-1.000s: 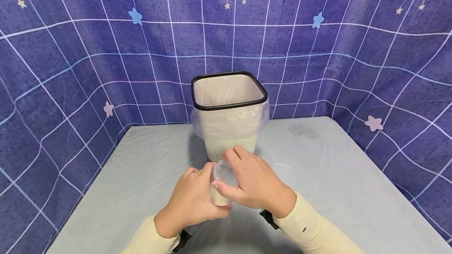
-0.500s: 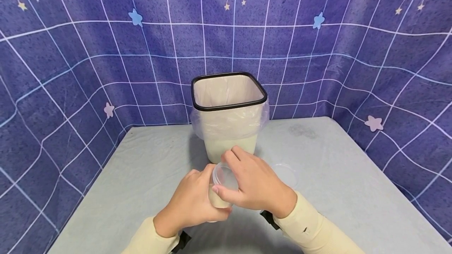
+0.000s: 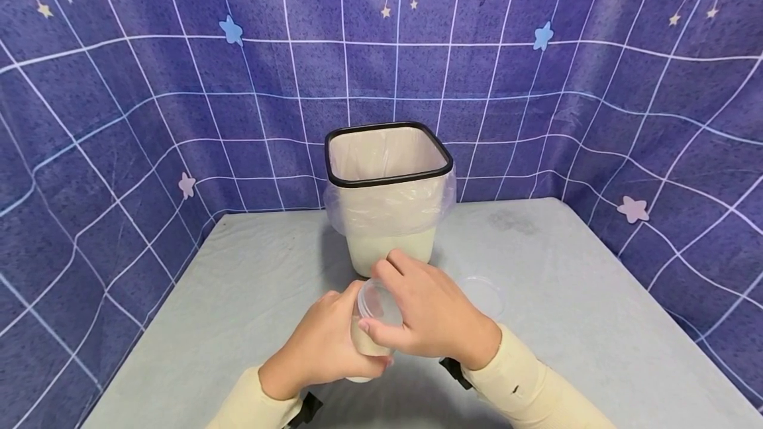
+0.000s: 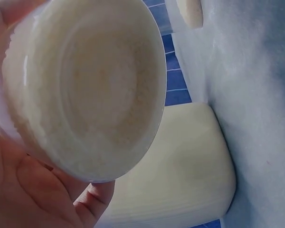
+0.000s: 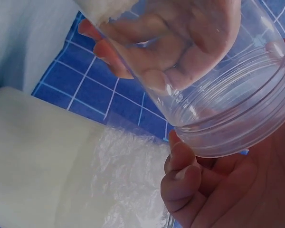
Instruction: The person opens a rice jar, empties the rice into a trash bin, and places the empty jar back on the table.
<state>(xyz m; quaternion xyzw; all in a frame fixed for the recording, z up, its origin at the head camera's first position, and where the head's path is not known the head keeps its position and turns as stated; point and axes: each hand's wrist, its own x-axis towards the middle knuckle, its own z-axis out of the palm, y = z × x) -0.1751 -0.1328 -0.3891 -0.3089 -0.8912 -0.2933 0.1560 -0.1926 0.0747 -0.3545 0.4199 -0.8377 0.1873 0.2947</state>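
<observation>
A clear plastic jar (image 3: 381,306) with a threaded neck is held tilted between both hands, in front of the bin. Pale, grainy contents (image 4: 102,90), like rice, fill its lower part. My left hand (image 3: 322,339) grips the jar's body from the left, with thumb and fingers around it. My right hand (image 3: 426,306) is at the jar's mouth, its fingers and thumb curled around the clear rim (image 5: 237,128). Whether a lid sits on that rim, I cannot tell. On the table behind the right hand lies a clear round disc (image 3: 485,296), partly hidden.
A cream bin (image 3: 390,243) with a black rim and a translucent liner bag (image 3: 387,207) stands just beyond the hands. The table (image 3: 238,283) has a grey cloth on it. A blue-purple gridded curtain (image 3: 274,104) encloses the back and sides.
The jar has tilted slightly more, and its pale base now shows below my left hand. Both hands have shifted a little towards me and keep their hold. The bin and disc stay put.
</observation>
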